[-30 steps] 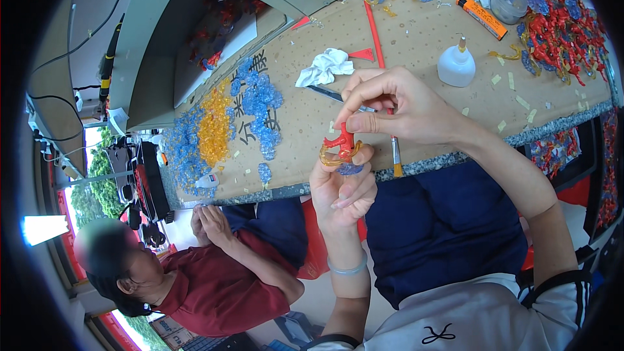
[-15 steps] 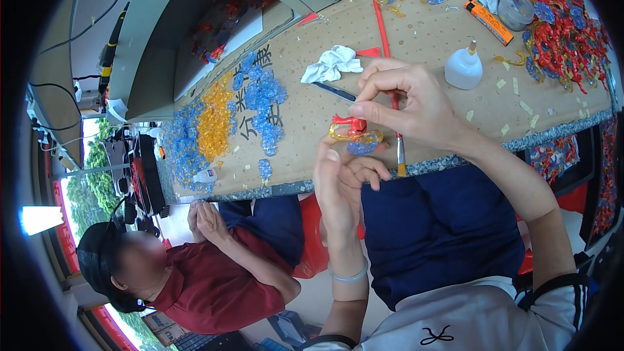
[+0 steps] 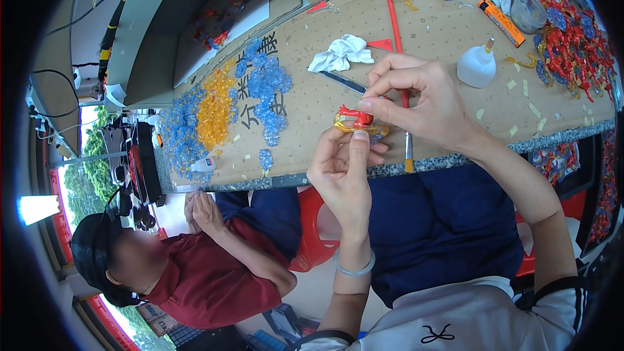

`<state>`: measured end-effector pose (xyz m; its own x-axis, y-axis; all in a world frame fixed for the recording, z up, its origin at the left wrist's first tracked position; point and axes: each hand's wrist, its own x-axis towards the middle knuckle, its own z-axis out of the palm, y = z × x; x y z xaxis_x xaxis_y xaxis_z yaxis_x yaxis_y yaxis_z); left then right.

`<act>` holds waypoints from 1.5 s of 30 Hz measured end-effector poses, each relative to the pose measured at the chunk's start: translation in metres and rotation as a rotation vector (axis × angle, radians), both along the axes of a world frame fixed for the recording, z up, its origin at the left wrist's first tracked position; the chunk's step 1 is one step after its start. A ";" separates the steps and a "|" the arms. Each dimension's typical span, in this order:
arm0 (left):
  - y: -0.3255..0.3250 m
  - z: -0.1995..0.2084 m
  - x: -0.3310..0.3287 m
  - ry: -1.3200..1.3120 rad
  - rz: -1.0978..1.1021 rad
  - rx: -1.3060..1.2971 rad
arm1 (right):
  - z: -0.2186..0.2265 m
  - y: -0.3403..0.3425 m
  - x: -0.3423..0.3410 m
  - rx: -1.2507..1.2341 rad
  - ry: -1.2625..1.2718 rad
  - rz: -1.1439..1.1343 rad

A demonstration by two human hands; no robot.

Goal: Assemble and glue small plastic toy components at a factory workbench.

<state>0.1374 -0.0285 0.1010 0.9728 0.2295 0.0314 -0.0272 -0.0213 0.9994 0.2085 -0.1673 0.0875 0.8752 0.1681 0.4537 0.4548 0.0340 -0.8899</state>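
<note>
My left hand (image 3: 344, 169) grips a small red plastic figurine (image 3: 354, 117) with a curved clear-yellow piece and a bit of blue at its base, the thumb pressed on its lower edge. My right hand (image 3: 416, 97) is closed, with thumb and forefinger pinching the figurine's upper right end. Any small part between those fingertips is hidden. Just behind the right fingers, a dark craft knife (image 3: 341, 82) lies on the board, its far end covered by the hand. A red-handled brush (image 3: 407, 149) passes beneath the right hand, bristles toward me.
Sorted blue pieces (image 3: 266, 91) and yellow pieces (image 3: 213, 114) cover the left. Crumpled white tissue (image 3: 341, 52), a white squeeze bottle (image 3: 476, 65), an orange box (image 3: 500, 23) and heaped red figurines (image 3: 575, 52) lie beyond. A co-worker (image 3: 214, 273) sits at my left.
My left thumb has come up onto the figurine's base, where the fingers were looser before. The right hand stays at its upper end. The whole view has shifted slightly.
</note>
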 end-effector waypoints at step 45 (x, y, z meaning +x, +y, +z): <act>-0.003 -0.005 -0.003 -0.012 0.050 -0.115 | -0.007 0.002 0.002 0.028 -0.046 -0.011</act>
